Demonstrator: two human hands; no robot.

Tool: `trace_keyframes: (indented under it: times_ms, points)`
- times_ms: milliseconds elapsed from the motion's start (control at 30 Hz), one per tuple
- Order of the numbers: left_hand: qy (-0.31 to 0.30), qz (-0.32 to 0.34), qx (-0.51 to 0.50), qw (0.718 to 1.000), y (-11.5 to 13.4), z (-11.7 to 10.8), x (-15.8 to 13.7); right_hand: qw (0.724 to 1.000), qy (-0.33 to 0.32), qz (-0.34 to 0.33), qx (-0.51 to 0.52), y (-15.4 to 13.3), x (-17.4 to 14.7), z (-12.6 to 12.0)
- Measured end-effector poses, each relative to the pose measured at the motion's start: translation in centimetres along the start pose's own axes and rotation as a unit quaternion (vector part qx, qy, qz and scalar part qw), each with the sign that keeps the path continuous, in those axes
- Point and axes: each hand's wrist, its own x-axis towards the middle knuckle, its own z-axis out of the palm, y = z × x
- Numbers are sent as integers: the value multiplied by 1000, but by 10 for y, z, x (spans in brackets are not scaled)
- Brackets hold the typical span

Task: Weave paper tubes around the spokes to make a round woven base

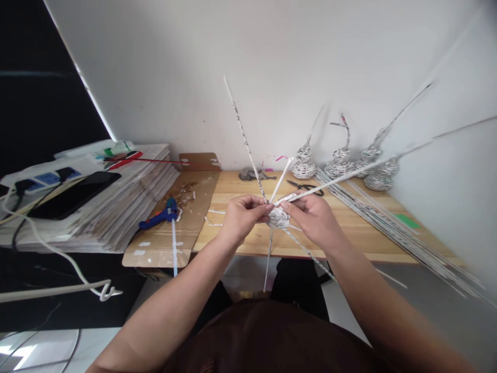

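Note:
Between my hands is a small round weave of rolled paper strips (pixel 279 218), with several strips sticking out of it like spokes. My left hand (pixel 246 216) pinches its left edge, thumb and fingers closed near the base of an upright strip. My right hand (pixel 308 213) grips the right side, its thumb pressed on the weave beside a long white paper strip (pixel 341 177) that runs up to the right. Both hold the piece above the front part of the wooden table. My fingers hide part of the weave's rim.
Gourd-shaped paper weaves (pixel 304 165) stand along the wall, with black-handled scissors (pixel 306 187) before them. Loose paper sticks (pixel 392 233) overhang the right table edge. A blue glue gun (pixel 160 215) lies on cardboard (pixel 202 197) at left, beside stacked paper (pixel 135 207) bearing a phone (pixel 77 194).

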Motion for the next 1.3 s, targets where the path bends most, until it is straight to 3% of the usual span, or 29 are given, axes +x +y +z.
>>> trace_keyframes:
  times_ms: [267,633,900,1033,1167,1300]
  points:
    - [9,0,-19,1000,1,2,-2,988,92,-110,-51,-6,-9,9]
    - [-21,11,14,1000,-4,0,-2,972,66,-96,-202,5,-8,8]
    - [-28,19,-2,999,-10,1,1,958,53,-123,-255,2,-8,10]
    - [-19,11,-19,1000,-12,2,0,960,63,-110,-249,1,-10,10]
    - [-23,1,-19,1000,-8,4,-2,981,63,-55,-173,0,-9,12]
    - [-47,-6,-4,999,-4,6,-5,987,101,-40,-122,2,-5,17]
